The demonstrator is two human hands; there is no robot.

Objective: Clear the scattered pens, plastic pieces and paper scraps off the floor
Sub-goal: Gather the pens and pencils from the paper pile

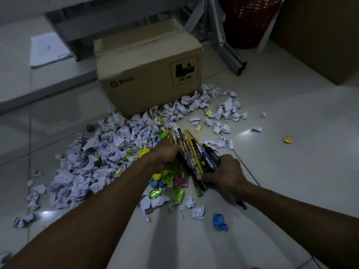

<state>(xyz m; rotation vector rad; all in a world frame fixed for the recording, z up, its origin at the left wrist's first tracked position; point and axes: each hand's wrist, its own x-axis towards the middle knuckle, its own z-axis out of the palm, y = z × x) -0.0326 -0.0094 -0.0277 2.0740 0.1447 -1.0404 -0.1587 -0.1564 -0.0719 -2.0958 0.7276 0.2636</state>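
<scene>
A bundle of pens and pencils (pixel 192 150), yellow and dark, sticks up between my two hands above the floor. My left hand (pixel 165 154) grips the bundle from the left side. My right hand (pixel 225 171) grips it from the right, fingers curled round the lower ends. Under the hands lie coloured plastic pieces (pixel 169 181) in green, pink and blue. A large heap of crumpled white paper scraps (pixel 101 152) covers the tiles to the left and runs up along the box. More scraps (pixel 225 111) are strewn at the right.
A closed cardboard box (pixel 147 74) stands just behind the heap. A red mesh bin (pixel 250 20) and metal frame legs (pixel 229 53) are at the back right. A blue piece (pixel 219 222) and a yellow piece (pixel 288 139) lie apart on the tiles. A paper sheet (pixel 46 49) lies back left.
</scene>
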